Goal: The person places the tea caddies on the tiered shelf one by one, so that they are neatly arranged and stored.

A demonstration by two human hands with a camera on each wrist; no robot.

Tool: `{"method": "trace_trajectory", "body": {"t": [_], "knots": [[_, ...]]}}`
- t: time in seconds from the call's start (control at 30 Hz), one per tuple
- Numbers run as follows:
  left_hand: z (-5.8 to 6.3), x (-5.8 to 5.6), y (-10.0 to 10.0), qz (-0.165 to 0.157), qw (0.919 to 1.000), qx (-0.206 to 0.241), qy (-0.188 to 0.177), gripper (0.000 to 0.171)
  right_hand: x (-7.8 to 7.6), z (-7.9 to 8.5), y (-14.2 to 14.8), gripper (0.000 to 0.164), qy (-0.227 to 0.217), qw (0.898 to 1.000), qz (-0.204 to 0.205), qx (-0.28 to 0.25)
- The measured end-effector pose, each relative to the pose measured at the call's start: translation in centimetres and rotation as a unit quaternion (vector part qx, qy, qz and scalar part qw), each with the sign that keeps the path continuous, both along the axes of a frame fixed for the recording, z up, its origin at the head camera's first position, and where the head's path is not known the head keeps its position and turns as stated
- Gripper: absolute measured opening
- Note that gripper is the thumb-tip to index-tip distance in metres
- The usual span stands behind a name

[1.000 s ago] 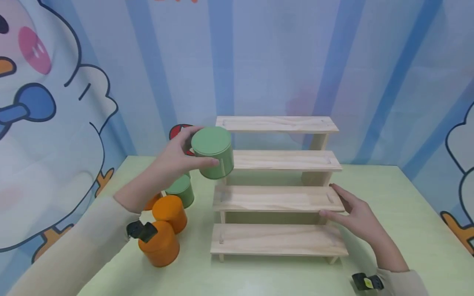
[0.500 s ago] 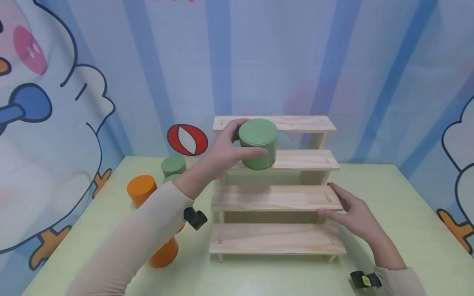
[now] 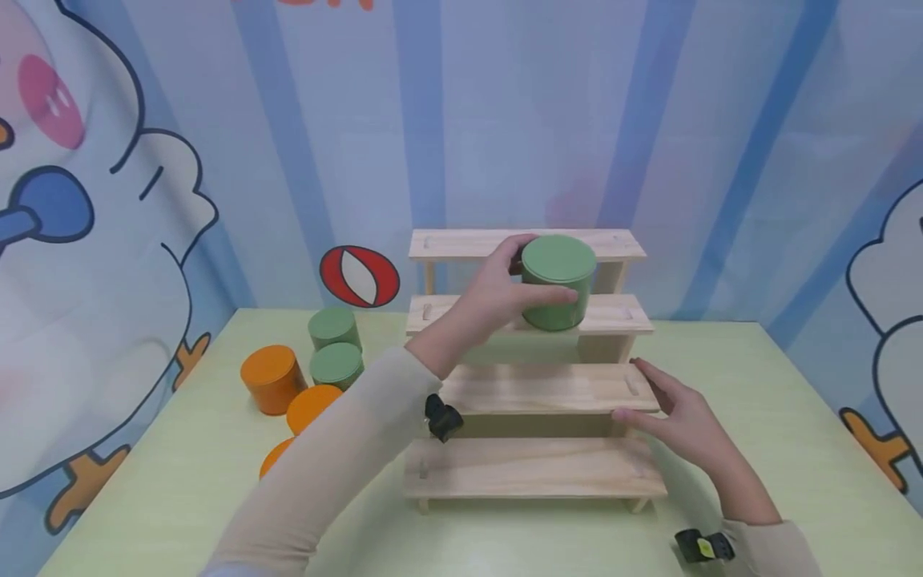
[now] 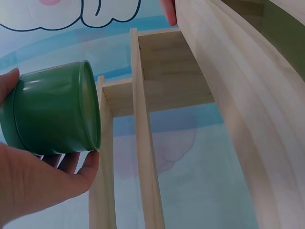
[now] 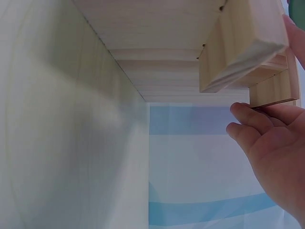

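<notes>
My left hand (image 3: 497,298) grips a green lidded tin (image 3: 558,284) by its side, thumb across the front. The tin is upright in the air, in front of the upper tiers of a pale wooden four-tier stand (image 3: 534,469). In the left wrist view, a gap shows between the base of the green tin (image 4: 52,107) and the nearest planks. At the stand's right end, my right hand (image 3: 681,417) holds the second plank from the bottom, thumb at its front edge and fingers at the back. The right wrist view shows that hand (image 5: 274,136) beside the plank's underside.
Left of the stand are two more green tins (image 3: 334,327) and several orange tins (image 3: 272,379), partly covered by my left sleeve (image 3: 346,457). The pale green table (image 3: 728,361) backs onto a blue striped cloth (image 3: 505,120) with cartoon prints.
My left hand has carried the green tin rightward, from the stand's left end to right of its middle. The right hand keeps its hold on the plank.
</notes>
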State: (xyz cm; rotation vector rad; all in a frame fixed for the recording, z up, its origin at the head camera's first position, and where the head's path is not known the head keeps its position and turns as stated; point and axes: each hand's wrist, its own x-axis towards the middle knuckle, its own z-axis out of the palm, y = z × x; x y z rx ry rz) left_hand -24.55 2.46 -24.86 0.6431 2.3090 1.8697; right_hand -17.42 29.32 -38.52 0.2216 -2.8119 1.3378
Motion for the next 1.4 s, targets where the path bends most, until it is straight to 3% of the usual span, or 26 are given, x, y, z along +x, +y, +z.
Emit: {"method": "trace_trajectory", "body": {"t": [0.33,0.57,1.0,1.4], "knots": [[-0.9,-0.7,3.1,0.003,0.9991,0.036,-0.021,0.08,0.3,0.4,-0.1,0.092,0.004,1.0,0.003,-0.002],[-1.5,-1.0,4.7,0.019,0.9984,0.033,-0.043,0.079,0.2,0.2,0.0,0.091,0.007,1.0,0.003,-0.006],[-2.6,-1.3,6.0,0.019,0.9989,0.032,-0.028,0.069,0.2,0.1,0.0,0.092,0.004,1.0,0.002,-0.011],[-2.4,-1.2,6.9,0.043,0.9982,0.019,-0.037,0.082,0.5,0.5,-0.1,0.091,0.007,1.0,0.006,-0.012]]}}
